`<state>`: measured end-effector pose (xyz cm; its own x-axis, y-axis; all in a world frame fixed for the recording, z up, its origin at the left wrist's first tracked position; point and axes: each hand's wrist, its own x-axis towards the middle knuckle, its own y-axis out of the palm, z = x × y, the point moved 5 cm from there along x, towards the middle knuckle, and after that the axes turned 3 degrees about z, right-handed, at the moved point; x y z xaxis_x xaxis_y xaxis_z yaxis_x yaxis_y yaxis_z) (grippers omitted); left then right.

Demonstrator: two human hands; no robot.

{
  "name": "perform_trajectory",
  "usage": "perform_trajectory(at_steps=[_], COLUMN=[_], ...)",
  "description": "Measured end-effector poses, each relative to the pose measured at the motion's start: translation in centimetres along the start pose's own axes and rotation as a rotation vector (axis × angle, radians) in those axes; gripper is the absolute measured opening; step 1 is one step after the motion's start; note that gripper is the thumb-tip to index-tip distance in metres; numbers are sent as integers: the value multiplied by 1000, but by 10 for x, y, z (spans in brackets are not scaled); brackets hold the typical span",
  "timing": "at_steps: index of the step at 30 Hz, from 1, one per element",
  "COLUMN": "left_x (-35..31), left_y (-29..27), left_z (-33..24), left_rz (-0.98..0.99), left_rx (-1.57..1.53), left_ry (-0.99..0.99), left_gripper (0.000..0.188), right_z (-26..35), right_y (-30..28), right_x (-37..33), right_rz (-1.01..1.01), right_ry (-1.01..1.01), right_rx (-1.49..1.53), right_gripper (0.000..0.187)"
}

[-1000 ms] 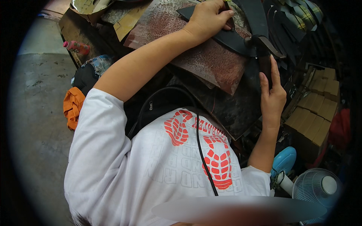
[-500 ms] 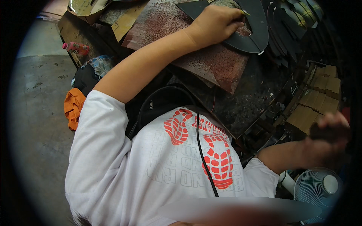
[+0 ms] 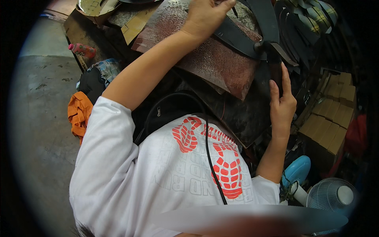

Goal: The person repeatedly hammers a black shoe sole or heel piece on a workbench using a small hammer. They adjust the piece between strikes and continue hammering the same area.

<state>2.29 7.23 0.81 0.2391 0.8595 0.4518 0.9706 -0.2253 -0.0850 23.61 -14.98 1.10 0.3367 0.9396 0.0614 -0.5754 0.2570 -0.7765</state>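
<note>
Grey concrete floor [image 3: 41,102] lies at the left. Dark counter [image 3: 239,120] occupies the centre and far side, bearing a reddish, speckled board [image 3: 233,71]. On the board's far right part lies the black sheet [image 3: 271,23], a flat, curved piece with an open middle. Hammer [image 3: 275,67]: its head is over the sheet's near right bend; contact cannot be told. Right hand [image 3: 284,102]: fingers wrapped round the hammer's dark handle, index finger extended along it. Left hand [image 3: 205,19]: at the far side, fingers closed in a pinch on a slim dark tool [image 3: 235,12], point downward, its upper part out of view. Good practice, as judged here: the sheet flat against the board, the slim tool upright, the pinching fingers clear of the hammer's path, the grip loose at the wrist.
</note>
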Motion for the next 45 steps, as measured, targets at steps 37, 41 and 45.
perform_trajectory(at_steps=[37, 41, 45], left_x=[10, 10, 7], left_y=[14, 13, 11], left_z=[38, 34, 16], left_rz=[307, 292, 290], left_rx=[-194, -127, 91], left_ry=[-326, -332, -117], left_gripper=[10, 11, 13], right_z=[22, 1, 27], right_y=[7, 11, -11], right_x=[21, 22, 24], right_rz=[37, 15, -31], right_ry=[-135, -104, -209], right_rx=[-28, -15, 62], right_gripper=[53, 52, 52])
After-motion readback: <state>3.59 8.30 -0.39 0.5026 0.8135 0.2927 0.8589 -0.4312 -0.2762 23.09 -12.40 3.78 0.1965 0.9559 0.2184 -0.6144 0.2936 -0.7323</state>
